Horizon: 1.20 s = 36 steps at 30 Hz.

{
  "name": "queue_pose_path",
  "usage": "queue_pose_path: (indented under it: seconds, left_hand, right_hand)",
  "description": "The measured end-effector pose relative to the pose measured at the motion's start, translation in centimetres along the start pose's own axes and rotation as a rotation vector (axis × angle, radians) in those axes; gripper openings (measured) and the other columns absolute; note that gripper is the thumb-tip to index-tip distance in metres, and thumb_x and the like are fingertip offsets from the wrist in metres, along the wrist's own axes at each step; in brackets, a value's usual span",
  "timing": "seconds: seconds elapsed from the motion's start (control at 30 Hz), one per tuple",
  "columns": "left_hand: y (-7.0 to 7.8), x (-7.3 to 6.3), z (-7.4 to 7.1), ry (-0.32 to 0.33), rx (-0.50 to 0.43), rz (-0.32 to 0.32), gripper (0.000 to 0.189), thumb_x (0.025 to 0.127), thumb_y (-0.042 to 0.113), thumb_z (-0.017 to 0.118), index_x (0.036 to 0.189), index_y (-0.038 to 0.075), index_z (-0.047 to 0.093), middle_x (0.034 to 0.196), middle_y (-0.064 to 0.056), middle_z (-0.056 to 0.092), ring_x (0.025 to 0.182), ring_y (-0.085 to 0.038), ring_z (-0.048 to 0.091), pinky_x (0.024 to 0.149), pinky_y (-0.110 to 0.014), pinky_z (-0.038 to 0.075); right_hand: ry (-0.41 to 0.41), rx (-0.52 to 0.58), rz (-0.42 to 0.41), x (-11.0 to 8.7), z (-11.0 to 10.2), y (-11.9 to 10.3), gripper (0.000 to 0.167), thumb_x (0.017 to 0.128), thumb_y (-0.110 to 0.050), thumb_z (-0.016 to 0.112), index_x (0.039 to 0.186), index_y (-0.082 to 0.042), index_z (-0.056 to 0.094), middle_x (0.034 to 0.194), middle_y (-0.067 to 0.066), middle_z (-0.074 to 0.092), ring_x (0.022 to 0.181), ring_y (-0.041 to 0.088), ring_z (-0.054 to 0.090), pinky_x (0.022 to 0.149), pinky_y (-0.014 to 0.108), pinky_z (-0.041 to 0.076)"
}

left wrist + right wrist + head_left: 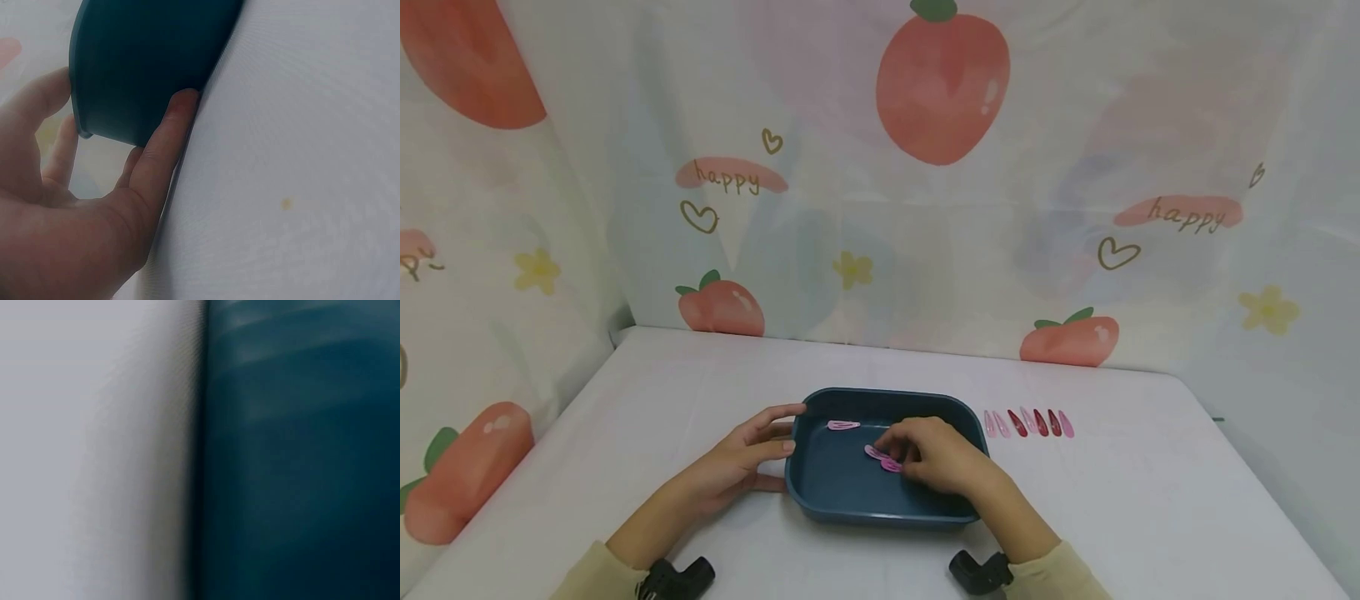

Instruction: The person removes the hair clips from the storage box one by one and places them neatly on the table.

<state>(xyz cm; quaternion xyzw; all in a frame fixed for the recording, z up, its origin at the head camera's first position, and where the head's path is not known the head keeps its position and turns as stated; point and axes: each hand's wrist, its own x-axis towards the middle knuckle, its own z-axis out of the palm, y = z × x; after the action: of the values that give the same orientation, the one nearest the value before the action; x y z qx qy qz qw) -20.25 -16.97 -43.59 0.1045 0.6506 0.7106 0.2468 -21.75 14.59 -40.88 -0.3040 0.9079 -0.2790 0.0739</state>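
A dark blue rectangular tray (827, 483) stands on the white table. My left hand (737, 458) touches the tray's left end, its fingers spread; in the left wrist view, fingertips of the left hand (94, 231) meet the rim and outer wall. Inside the tray, my right hand (936, 454) reaches down with bent fingers, fingertips right at two pink hair clips (891, 465) that lie close together. I cannot tell whether it pinches one. Another pink hair clip (843, 425) lies apart near the tray's back left. The right wrist view has only the tray's wall (300, 456), blurred, without the hand.
Right of the tray, several hair clips in pink and dark red (1017, 422) lie in a row on the white tablecloth (1150, 500). A printed curtain (925, 233) with fruit and hearts hangs behind the table's back edge and along its left side.
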Motion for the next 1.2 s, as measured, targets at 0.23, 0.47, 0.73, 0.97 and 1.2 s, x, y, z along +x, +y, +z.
queue_pose_path:
  seconds: [0.23, 0.47, 0.73, 0.97, 1.2]
  left_hand:
    - [0.3, 0.1, 0.0, 0.005, 0.006, 0.003, 0.057, 0.100, 0.017, 0.060, 0.152, 0.022, 0.038, 0.159, -0.022, 0.026, 0.137, -0.045, 0.040, 0.091, -0.059, 0.053]
    - [0.4, 0.2, 0.0, 0.020, 0.013, 0.006, 0.057, 0.100, 0.019, 0.061, 0.152, 0.021, 0.039, 0.158, -0.022, 0.027, 0.137, -0.046, 0.040, 0.090, -0.060, 0.053]
    - [0.3, 0.2, -0.1, 0.021, 0.012, 0.003, 0.056, 0.100, 0.019, 0.061, 0.152, 0.021, 0.039, 0.159, -0.023, 0.026, 0.138, -0.046, 0.038, 0.090, -0.060, 0.053]
    - [0.0, 0.1, -0.1, 0.013, -0.002, -0.001, 0.058, 0.099, 0.019, 0.062, 0.152, 0.021, 0.039, 0.159, -0.022, 0.026, 0.138, -0.046, 0.038, 0.091, -0.060, 0.053]
    - [-0.2, 0.0, 0.0, 0.012, 0.005, 0.001, 0.057, 0.100, 0.019, 0.062, 0.152, 0.021, 0.039, 0.159, -0.022, 0.026, 0.139, -0.046, 0.037, 0.090, -0.060, 0.053]
  right_hand:
    - [0.009, -0.059, -0.029, 0.0, -0.2, 0.0, 0.036, 0.086, 0.003, 0.067, 0.113, -0.020, 0.076, 0.088, -0.004, 0.062, 0.078, 0.010, 0.054, 0.066, 0.022, 0.047]
    - [-0.006, -0.096, -0.034, 0.0, -0.5, -0.1, 0.028, 0.088, 0.001, 0.067, 0.104, -0.020, 0.076, 0.083, -0.006, 0.058, 0.076, 0.009, 0.052, 0.066, 0.022, 0.046]
    - [0.076, 0.012, -0.030, 0.3, -0.5, 0.2, 0.016, 0.090, -0.008, 0.070, 0.090, -0.024, 0.071, 0.089, -0.011, 0.061, 0.075, 0.007, 0.056, 0.066, 0.023, 0.051]
    - [0.140, 0.449, -0.020, 0.3, -1.3, 0.7, 0.007, 0.095, -0.009, 0.066, 0.101, -0.005, 0.069, 0.115, 0.012, 0.069, 0.084, 0.023, 0.070, 0.066, 0.031, 0.060]
    - [0.253, 0.732, 0.052, -0.2, -2.7, 0.6, 0.015, 0.097, -0.008, 0.063, 0.107, 0.001, 0.069, 0.120, 0.019, 0.070, 0.094, 0.023, 0.073, 0.077, 0.032, 0.060]
